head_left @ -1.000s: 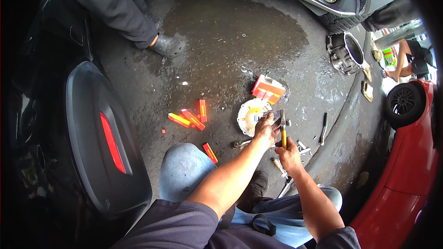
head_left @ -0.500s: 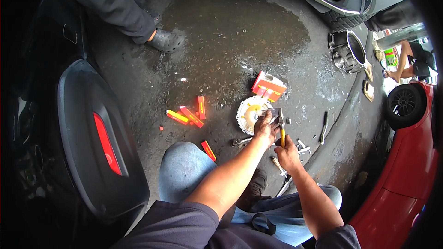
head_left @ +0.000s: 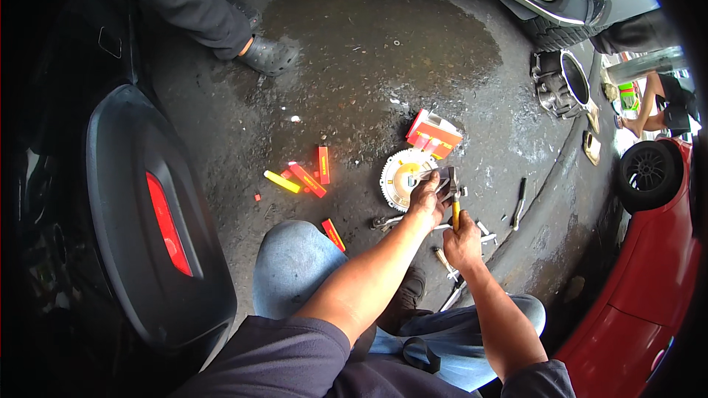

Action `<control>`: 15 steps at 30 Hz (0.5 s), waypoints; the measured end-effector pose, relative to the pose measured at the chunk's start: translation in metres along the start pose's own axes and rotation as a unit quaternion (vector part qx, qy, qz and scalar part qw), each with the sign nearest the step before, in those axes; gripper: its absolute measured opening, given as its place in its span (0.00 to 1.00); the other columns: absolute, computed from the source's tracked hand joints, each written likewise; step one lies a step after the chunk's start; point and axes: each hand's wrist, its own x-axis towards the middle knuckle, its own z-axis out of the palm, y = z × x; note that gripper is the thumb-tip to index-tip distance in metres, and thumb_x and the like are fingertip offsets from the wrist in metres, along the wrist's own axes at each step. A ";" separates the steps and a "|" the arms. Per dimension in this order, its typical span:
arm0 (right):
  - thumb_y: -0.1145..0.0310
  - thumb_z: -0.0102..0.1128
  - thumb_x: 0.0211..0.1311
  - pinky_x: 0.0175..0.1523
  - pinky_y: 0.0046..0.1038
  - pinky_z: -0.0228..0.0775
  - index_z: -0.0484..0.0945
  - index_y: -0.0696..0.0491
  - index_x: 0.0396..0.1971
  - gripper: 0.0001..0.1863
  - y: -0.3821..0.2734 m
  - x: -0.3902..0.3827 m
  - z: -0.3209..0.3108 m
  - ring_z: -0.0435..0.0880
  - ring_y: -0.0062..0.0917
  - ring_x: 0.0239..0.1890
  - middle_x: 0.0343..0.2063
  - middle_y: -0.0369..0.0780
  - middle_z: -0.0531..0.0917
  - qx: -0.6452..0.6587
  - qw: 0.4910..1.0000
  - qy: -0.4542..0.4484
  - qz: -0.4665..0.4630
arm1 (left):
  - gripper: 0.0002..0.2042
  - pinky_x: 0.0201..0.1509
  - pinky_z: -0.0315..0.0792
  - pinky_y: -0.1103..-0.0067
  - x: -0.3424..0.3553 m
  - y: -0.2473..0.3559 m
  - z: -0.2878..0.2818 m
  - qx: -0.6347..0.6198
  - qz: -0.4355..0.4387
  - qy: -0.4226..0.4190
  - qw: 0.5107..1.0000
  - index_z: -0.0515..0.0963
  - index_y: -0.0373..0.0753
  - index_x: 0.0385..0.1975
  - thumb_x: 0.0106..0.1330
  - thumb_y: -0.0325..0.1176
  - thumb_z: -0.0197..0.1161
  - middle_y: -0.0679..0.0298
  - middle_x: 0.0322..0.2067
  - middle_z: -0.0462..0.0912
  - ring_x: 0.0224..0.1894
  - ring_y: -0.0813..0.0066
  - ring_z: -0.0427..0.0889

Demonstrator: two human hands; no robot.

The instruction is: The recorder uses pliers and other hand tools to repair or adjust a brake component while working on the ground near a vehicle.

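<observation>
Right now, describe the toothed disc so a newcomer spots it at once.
Find the big dark floor patch, then come down to the red-and-white box below it in view. The pale disc lies just below that, partly hidden by the left hand. Its round, toothed rim sets it apart from the slim red boxes.

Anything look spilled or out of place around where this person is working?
Yes: a broad, dark, wet-looking patch covers the floor beyond the toothed disc, possibly a spill, though of what I cannot tell. Small red boxes lie strewn at differing angles left of the disc.
</observation>
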 end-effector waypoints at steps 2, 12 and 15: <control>0.76 0.48 0.45 0.48 0.47 0.65 0.67 0.63 0.34 0.13 -0.004 -0.001 -0.002 0.73 0.57 0.41 0.33 0.60 0.74 -0.025 0.999 -0.006 0.037 | 0.11 0.46 0.73 0.65 0.000 -0.001 -0.001 -0.004 -0.001 -0.006 1.000 0.68 0.42 0.48 0.72 0.39 0.46 0.62 0.40 0.77 0.41 0.67 0.78; 0.72 0.49 0.49 0.55 0.42 0.66 0.59 0.64 0.57 0.31 0.009 -0.007 0.002 0.75 0.53 0.47 0.41 0.59 0.76 -0.037 0.998 0.047 0.032 | 0.11 0.46 0.74 0.65 0.005 -0.015 -0.001 -0.012 -0.016 -0.056 0.998 0.70 0.39 0.44 0.72 0.39 0.46 0.59 0.35 0.78 0.39 0.64 0.79; 0.72 0.48 0.51 0.51 0.44 0.68 0.60 0.64 0.54 0.28 0.001 -0.007 -0.004 0.76 0.54 0.45 0.40 0.61 0.76 -0.037 0.998 0.001 0.056 | 0.11 0.45 0.74 0.66 0.003 -0.013 -0.004 -0.013 -0.022 -0.052 0.998 0.70 0.39 0.43 0.72 0.40 0.47 0.59 0.35 0.78 0.39 0.64 0.79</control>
